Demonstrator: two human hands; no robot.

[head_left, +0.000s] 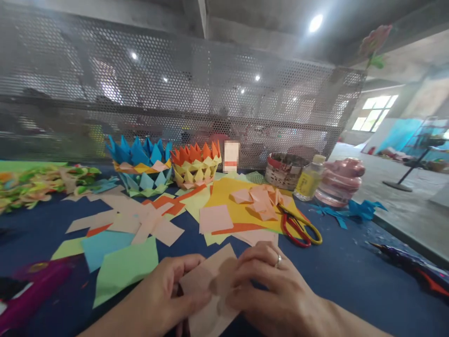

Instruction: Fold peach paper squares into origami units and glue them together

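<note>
A piece of pale pinkish paper (206, 267) is held low in front of me, between both hands. My left hand (171, 292) grips its left side, with the thumb lying across the face and the fingers behind. At the right side of the same paper, my right hand (271, 281), with a ring on one finger, is closed with bent fingers pressing on it. Beyond the hands lie a pink paper square (215, 219) and folded pink paper pieces (261, 200) on a yellow sheet (219, 192). Red-and-yellow-handled scissors (298, 229) rest right of them.
A blue-topped folded-paper basket (140, 164) and an orange-and-yellow one (196, 164) stand at the back. Right are a woven basket (284, 171), a bottle (308, 180), a pink jar (340, 182) and a dark pointed tool (410, 264). A green sheet (126, 267) lies left.
</note>
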